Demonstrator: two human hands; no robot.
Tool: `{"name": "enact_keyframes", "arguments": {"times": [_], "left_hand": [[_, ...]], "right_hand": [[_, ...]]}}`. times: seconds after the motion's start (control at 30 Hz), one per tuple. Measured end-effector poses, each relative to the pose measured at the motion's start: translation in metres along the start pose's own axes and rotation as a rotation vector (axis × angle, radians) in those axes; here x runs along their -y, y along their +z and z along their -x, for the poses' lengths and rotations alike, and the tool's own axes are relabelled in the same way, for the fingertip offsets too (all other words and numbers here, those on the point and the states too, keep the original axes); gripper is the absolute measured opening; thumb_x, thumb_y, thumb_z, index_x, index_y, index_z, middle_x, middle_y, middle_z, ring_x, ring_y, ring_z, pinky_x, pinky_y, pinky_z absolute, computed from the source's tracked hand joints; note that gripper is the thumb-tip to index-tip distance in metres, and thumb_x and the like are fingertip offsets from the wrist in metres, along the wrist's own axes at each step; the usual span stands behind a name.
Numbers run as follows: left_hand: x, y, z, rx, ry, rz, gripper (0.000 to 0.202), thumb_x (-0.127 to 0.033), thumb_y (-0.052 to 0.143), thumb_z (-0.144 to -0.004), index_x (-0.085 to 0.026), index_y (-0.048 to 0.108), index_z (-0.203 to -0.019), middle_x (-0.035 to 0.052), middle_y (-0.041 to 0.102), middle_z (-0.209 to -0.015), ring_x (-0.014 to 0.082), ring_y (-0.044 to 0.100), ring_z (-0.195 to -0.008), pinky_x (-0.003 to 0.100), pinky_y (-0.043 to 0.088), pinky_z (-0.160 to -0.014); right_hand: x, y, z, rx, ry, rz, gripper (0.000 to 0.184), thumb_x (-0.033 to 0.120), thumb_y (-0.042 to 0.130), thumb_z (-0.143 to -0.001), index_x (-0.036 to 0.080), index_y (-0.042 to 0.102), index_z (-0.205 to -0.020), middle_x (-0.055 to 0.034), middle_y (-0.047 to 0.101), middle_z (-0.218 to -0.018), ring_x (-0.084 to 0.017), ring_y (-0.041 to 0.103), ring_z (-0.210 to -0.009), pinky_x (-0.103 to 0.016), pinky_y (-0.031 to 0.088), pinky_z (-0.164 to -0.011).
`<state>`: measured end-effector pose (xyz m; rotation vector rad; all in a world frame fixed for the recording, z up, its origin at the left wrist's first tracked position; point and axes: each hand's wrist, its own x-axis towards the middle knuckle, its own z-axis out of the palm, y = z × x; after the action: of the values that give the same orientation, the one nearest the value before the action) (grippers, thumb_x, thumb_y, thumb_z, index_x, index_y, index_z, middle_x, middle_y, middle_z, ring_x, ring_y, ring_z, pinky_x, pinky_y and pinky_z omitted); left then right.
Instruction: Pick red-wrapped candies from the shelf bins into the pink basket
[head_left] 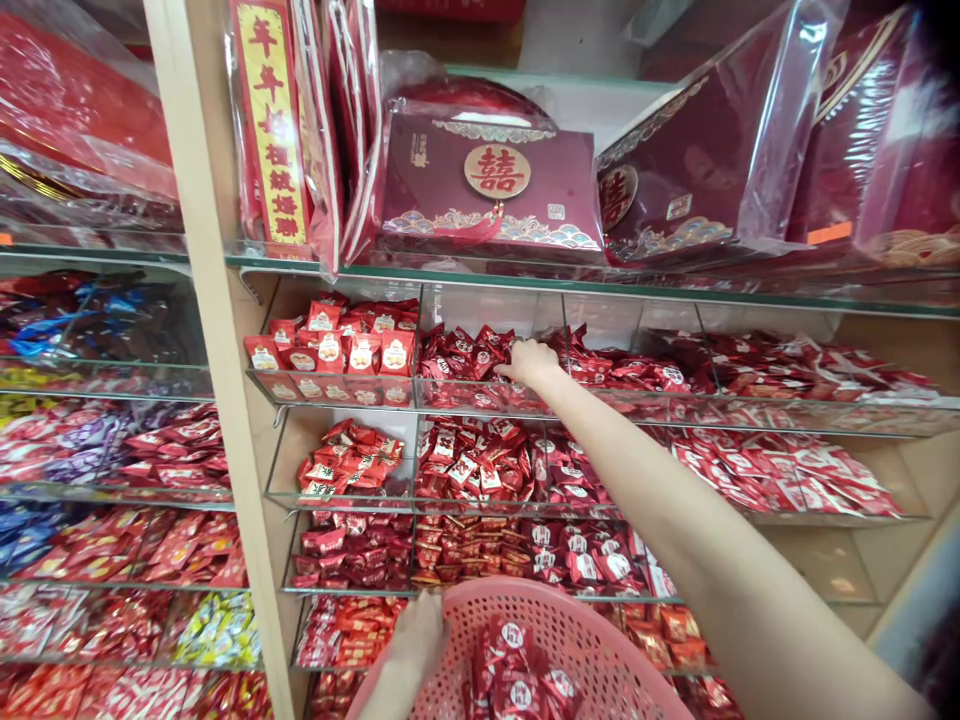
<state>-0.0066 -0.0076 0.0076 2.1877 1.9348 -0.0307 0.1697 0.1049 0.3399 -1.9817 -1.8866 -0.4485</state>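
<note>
My left hand (420, 632) is closed on the rim of a pink plastic basket (611, 650) with round holes. In the basket lies a small heap of dark red wrapped candies (517, 690) with white round labels. My right hand (534, 362) reaches out to a clear shelf bin of red wrapped candies (469, 352). Its fingers are curled at the edge of the pile, and whatever they may hold is hidden.
Candies in red wrappers with pale labels (330, 345) fill the compartment to the left. A glass shelf (525, 278) above carries dark red gift boxes (491, 190) in clear wrap. A wooden upright (214, 330) separates another candy rack on the left.
</note>
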Motion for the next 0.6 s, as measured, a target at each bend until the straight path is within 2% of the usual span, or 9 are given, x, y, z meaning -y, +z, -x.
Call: {"name": "enact_keyframes", "arguments": {"times": [0.1,0.23,0.3,0.5,0.6], "left_hand": [[0.000,0.001,-0.001,-0.010,0.004,-0.012,0.049,-0.023,0.035,-0.087,-0.009,0.041,-0.134,0.0167,0.054,-0.122,0.0256,0.050,-0.114,0.033,0.039,-0.095],[-0.003,-0.007,0.001,0.017,-0.013,-0.024,0.049,-0.023,0.035,-0.088,-0.009,0.040,-0.134,0.0172,0.054,-0.120,0.0259,0.051,-0.112,0.034,0.040,-0.093],[-0.005,-0.011,0.002,0.031,-0.013,-0.019,0.049,-0.023,0.036,-0.088,-0.008,0.039,-0.134,0.0179,0.054,-0.121,0.0263,0.051,-0.113,0.034,0.040,-0.093],[-0.006,-0.010,0.002,0.023,-0.022,-0.024,0.048,-0.023,0.035,-0.088,-0.012,0.039,-0.134,0.0155,0.054,-0.121,0.0246,0.050,-0.114,0.033,0.039,-0.094],[-0.006,-0.008,0.002,0.027,-0.027,-0.020,0.050,-0.024,0.036,-0.088,-0.011,0.037,-0.135,0.0161,0.053,-0.122,0.0253,0.049,-0.114,0.035,0.039,-0.095]], "right_hand": [[0.002,0.002,-0.002,0.013,-0.001,0.010,0.057,0.046,0.061,-0.077,0.008,0.054,-0.118,-0.0215,0.058,-0.114,-0.029,0.056,-0.106,-0.038,0.045,-0.083],[-0.002,0.006,-0.004,0.018,-0.011,-0.007,0.036,0.028,0.054,-0.082,0.010,0.058,-0.113,-0.0208,0.058,-0.114,-0.028,0.058,-0.103,-0.038,0.045,-0.082],[-0.004,0.007,-0.004,0.018,-0.009,-0.023,0.033,0.022,0.052,-0.082,0.010,0.059,-0.112,-0.0207,0.058,-0.113,-0.028,0.058,-0.103,-0.037,0.045,-0.082],[-0.007,0.005,-0.001,-0.032,0.022,-0.099,0.034,0.021,0.048,-0.083,0.011,0.058,-0.114,-0.0206,0.057,-0.115,-0.027,0.056,-0.107,-0.036,0.044,-0.084],[-0.008,0.004,0.001,-0.076,0.046,-0.132,0.033,0.022,0.047,-0.084,0.010,0.059,-0.113,-0.0209,0.057,-0.114,-0.028,0.055,-0.106,-0.036,0.043,-0.084]]}}
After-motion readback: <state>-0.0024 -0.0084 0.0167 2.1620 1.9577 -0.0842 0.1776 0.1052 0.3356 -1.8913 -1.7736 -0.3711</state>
